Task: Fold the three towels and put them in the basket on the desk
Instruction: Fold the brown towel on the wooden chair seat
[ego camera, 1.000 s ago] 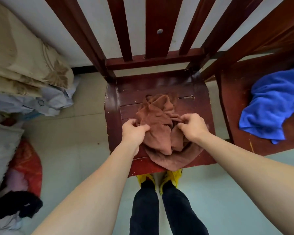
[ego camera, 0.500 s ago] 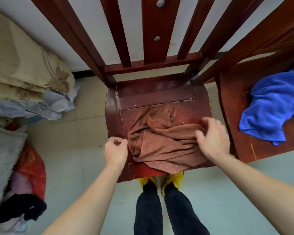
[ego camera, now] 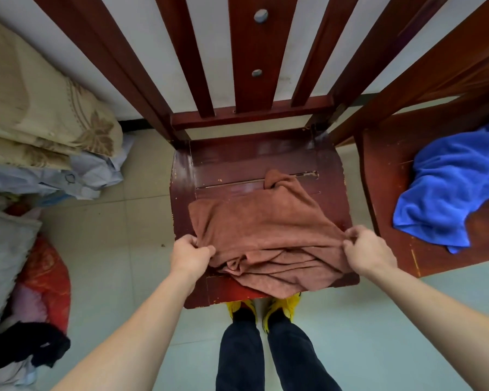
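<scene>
A brown towel (ego camera: 261, 221) lies partly spread on the seat of a dark red wooden chair (ego camera: 266, 162), its near folds bunched over the seat's front edge. My left hand (ego camera: 191, 252) pinches the towel's near left edge. My right hand (ego camera: 369, 251) pinches its near right edge, and the cloth is stretched between the two. A crumpled blue towel (ego camera: 449, 190) rests on the seat of a second red chair (ego camera: 384, 153) to the right. No basket or third towel is in view.
Folded beige bedding (ego camera: 43, 122) and pale cloth are stacked at the left. Red and black fabric (ego camera: 44, 280) lies on the tiled floor at the lower left. My legs and yellow shoes (ego camera: 266, 306) stand just before the chair. The chair's slatted back (ego camera: 243, 60) rises ahead.
The towel went from a bunched heap to a partly spread sheet. Both hands moved apart to its near edge and now grip it at either side.
</scene>
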### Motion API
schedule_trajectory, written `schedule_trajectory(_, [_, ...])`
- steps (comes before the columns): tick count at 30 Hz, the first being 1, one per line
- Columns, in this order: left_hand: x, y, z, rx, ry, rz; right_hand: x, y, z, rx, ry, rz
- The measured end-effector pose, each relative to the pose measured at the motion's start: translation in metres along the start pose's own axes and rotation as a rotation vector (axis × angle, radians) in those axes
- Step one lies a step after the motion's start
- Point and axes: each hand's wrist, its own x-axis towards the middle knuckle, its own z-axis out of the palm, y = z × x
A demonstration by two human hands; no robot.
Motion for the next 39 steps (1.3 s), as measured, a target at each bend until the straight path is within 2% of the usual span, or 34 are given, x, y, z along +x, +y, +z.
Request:
schedule_trajectory(1, [0.001, -0.002, 0.001, 0.029, -0.047, -0.012, 0.002, 0.001, 0.000, -0.051, -0.012, -0.003])
schedule_trajectory(3, [0.008, 0.008, 0.000, -0.033, -0.033, 0.033, 0.005, -0.011, -0.005, -0.047, 0.119, -0.102])
schedule_trajectory(6, [0.021, 0.033, 0.007, -0.234, 0.044, 0.085, 0.014, -0.049, -0.010, 0.122, 0.271, -0.293])
schedule_trajectory(10, [0.032, 0.047, 0.015, -0.473, 0.024, 0.025, 0.022, -0.101, 0.000, 0.082, 0.118, -0.418])
schedule_trajectory(11, [0.030, 0.049, 0.013, -0.507, 0.027, 0.035, 0.023, -0.109, 0.003, 0.071, 0.085, -0.411])
schedule_trajectory(13, [0.025, 0.049, 0.001, -0.523, 0.099, 0.103, 0.023, -0.115, 0.003, 0.213, 0.107, -0.370])
schedule_trajectory(16, [0.018, 0.052, -0.023, -0.517, 0.250, 0.247, 0.021, -0.106, -0.011, 0.518, 0.339, -0.341])
schedule_trajectory(18, [0.017, 0.059, -0.028, -0.541, 0.297, 0.302, 0.022, -0.098, -0.023, 0.634, 0.400, -0.329])
schedule_trajectory(21, [0.029, 0.079, -0.023, -0.565, 0.292, 0.257, 0.040, -0.091, -0.033, 0.635, 0.365, -0.198])
schedule_trajectory(24, [0.052, 0.083, -0.017, -0.541, 0.190, 0.149, 0.062, -0.088, -0.035, 0.615, 0.209, -0.055])
schedule_trajectory(26, [0.064, 0.075, -0.013, -0.516, 0.127, 0.070, 0.072, -0.086, -0.033, 0.594, 0.178, -0.008])
schedule_trajectory(29, [0.065, 0.063, -0.005, -0.393, 0.140, 0.043, 0.075, -0.083, -0.027, 0.663, 0.134, 0.041])
schedule_trajectory(34, [0.052, 0.039, 0.012, -0.278, 0.062, 0.001, 0.061, -0.072, -0.007, 0.392, -0.040, -0.039])
schedule_trajectory(39, [0.060, 0.029, -0.008, -0.167, 0.138, -0.059, 0.068, -0.048, -0.018, 0.500, 0.033, 0.023])
